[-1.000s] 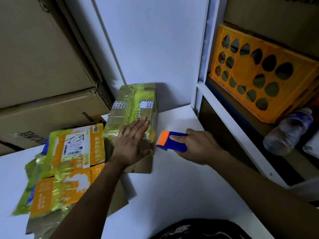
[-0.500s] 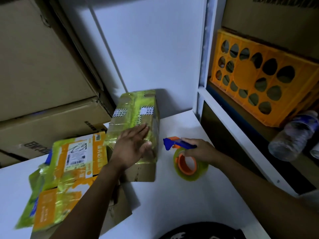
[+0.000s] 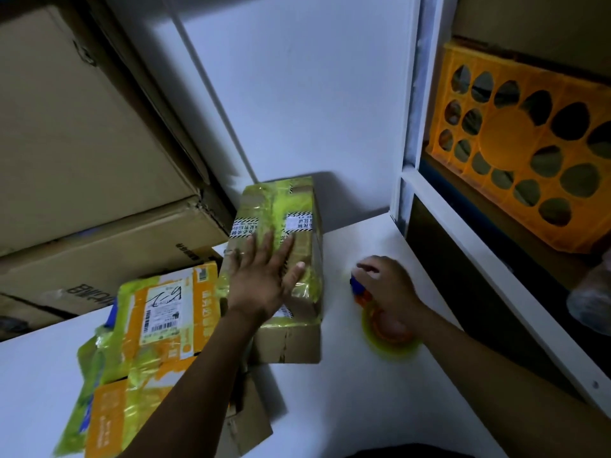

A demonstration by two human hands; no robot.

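L hand [image 3: 263, 282] fingers lie straight and flat atop the taped box [image 3: 274, 203], pinning it to the counter [image 3: 363, 398], prob. to smooth the tape. Just right of them, R hand [image 3: 388, 285] fingers curl round the tape gun [image 3: 390, 335], its roll resting on the counter, seemingly parked. Left of the fingers: wrapped parcels [image 3: 165, 312]. Far right: a crate [image 3: 509, 133].

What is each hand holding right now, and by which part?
The right hand grips the tape dispenser by its blue handle. The left hand holds nothing; it presses flat on top of the taped box.
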